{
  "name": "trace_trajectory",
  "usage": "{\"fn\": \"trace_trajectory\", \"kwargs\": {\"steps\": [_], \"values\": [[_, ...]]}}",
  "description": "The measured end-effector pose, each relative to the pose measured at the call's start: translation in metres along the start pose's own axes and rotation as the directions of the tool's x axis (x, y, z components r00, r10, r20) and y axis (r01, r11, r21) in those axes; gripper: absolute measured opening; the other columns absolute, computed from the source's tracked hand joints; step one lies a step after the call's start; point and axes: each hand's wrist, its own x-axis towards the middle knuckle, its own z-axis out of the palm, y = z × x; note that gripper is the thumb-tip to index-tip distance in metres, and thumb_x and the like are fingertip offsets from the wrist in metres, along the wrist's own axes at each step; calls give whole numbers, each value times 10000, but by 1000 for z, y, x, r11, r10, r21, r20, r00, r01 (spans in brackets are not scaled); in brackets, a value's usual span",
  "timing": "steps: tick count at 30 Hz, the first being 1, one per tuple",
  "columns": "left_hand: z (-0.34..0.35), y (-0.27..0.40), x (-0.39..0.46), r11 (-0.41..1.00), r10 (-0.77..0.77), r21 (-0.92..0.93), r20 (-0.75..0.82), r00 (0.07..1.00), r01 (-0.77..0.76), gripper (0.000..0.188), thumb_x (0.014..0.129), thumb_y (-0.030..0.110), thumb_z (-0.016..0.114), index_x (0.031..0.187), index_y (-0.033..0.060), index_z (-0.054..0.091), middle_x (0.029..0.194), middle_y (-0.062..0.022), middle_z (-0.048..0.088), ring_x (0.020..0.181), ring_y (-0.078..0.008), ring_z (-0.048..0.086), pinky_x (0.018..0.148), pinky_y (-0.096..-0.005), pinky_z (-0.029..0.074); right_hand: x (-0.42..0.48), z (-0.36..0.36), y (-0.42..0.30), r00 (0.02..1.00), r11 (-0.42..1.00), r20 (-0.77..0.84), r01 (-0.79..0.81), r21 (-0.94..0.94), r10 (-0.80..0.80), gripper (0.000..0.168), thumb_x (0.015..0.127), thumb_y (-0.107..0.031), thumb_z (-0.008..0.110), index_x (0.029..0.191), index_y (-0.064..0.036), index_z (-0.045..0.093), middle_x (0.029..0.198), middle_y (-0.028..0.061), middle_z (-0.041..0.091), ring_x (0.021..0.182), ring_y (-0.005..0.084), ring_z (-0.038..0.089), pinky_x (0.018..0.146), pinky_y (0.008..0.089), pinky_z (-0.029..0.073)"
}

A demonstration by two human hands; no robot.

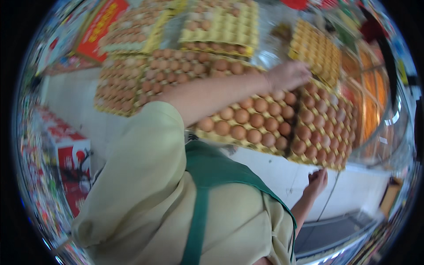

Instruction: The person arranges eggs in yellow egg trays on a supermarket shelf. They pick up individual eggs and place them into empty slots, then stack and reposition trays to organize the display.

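Observation:
Brown eggs fill yellow pulp trays laid side by side, among them a middle tray (243,142) and a right-hand tray (318,160). My left arm stretches across them to the right. At its end my left hand (289,75) has its fingers curled at the near corner of an eggless yellow egg tray (316,49); blur hides whether they grip it. My right hand (318,181) is loosely closed just below the near edge of the right-hand tray, with nothing visible in it. Farther off, another egg tray (232,31) is only partly filled.
Clear rounded bins (367,99) with orange contents stand at the right. A red box with writing (102,29) lies at the upper left, and a red and white carton (71,159) stands on the floor at the left. A dark mat-like surface (331,232) is at the lower right.

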Motion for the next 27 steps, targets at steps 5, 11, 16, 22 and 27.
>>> {"fn": "trace_trajectory", "kwargs": {"steps": [5,11,16,22,27], "values": [[-14,34,-141,925,311,284,-178,934,-254,359,908,189,594,1224,26,550,1137,-105,600,1021,-230,575,908,-347,449,-20,46,15,995,990,35,90,111,-94,261,977,-265,539,779,-101,496,617,-43,415,536,45,365,500,199,333],[-79,23,-286,908,97,413,-367,925,69,356,875,122,602,1209,6,562,1147,-130,604,1002,-244,594,879,-337,468,-77,121,11,849,907,326,409,96,-417,265,995,-215,516,764,-87,498,619,-30,452,556,45,393,507,189,321],[-162,0,-384,972,-181,-12,-674,716,234,250,985,178,477,1143,11,576,957,-73,625,871,-164,603,818,-290,483,-164,224,9,700,827,549,561,-27,-457,158,958,-135,559,838,-33,571,662,-20,500,606,57,465,528,198,376],[-230,-12,-496,696,-713,-704,-653,258,140,220,1004,242,447,1032,56,562,839,-23,583,783,-132,569,716,-275,468,-247,353,12,350,729,898,683,-51,-265,111,901,-94,626,948,6,629,743,28,604,700,89,564,639,228,469],[-241,-20,-548,636,-763,-761,-645,-42,126,281,989,291,474,1163,71,492,1003,-46,548,914,-170,543,768,-322,459,-290,473,2,55,556,984,829,50,-170,347,874,-247,657,1128,-19,596,990,138,664,921,289,646,812,360,510]]}}
